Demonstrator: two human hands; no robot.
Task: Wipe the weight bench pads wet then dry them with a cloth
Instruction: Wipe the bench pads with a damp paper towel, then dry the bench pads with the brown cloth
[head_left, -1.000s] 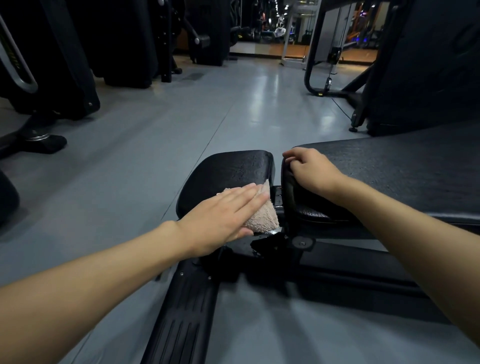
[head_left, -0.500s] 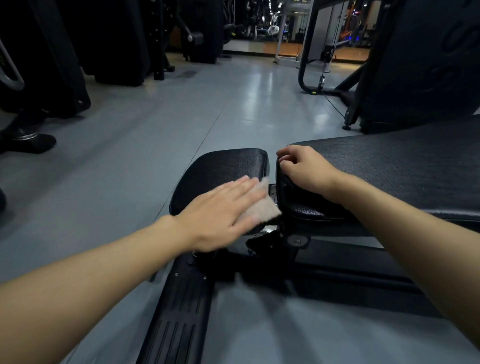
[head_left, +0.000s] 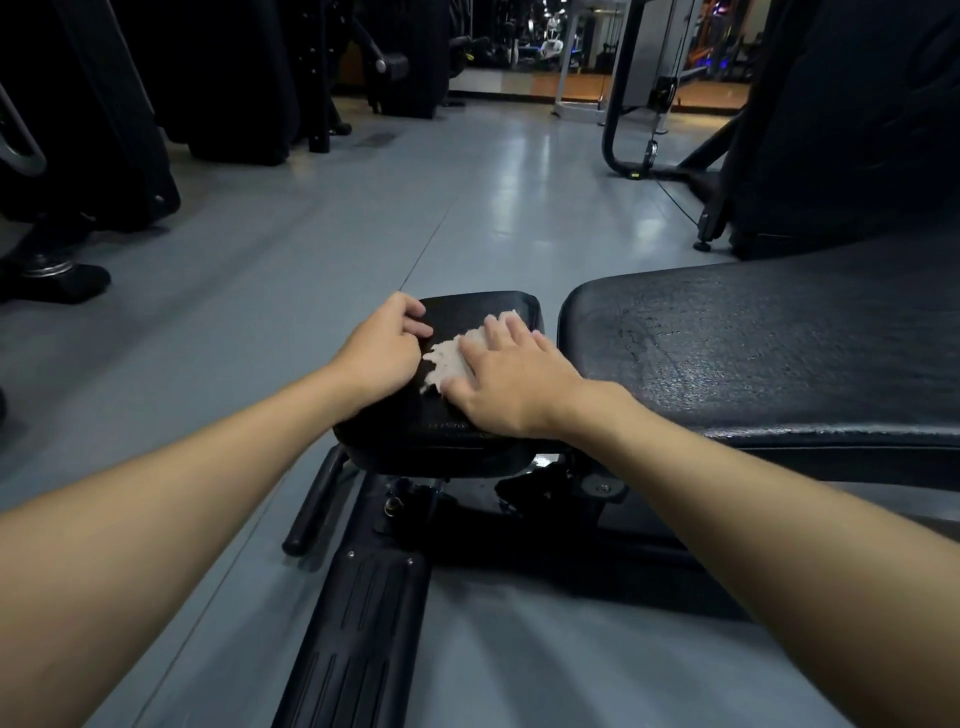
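Pinning cloth (head_left: 450, 358) to pad (head_left: 408, 423), seemingly, right hand (head_left: 511, 387)

Bare forearms converging toward 12 o'clock, left hand (head_left: 384, 353) with fingers curled, right hand (head_left: 511, 382) just beside at its 3 o'clock, palm down, fingers straight, spread

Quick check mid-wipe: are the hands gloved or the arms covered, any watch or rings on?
No. The left hand and right hand are bare, no gloves. The left forearm and right forearm are uncovered to the frame's edge, with no sleeve showing. No watch or band at either wrist, no ring on the visible fingers.
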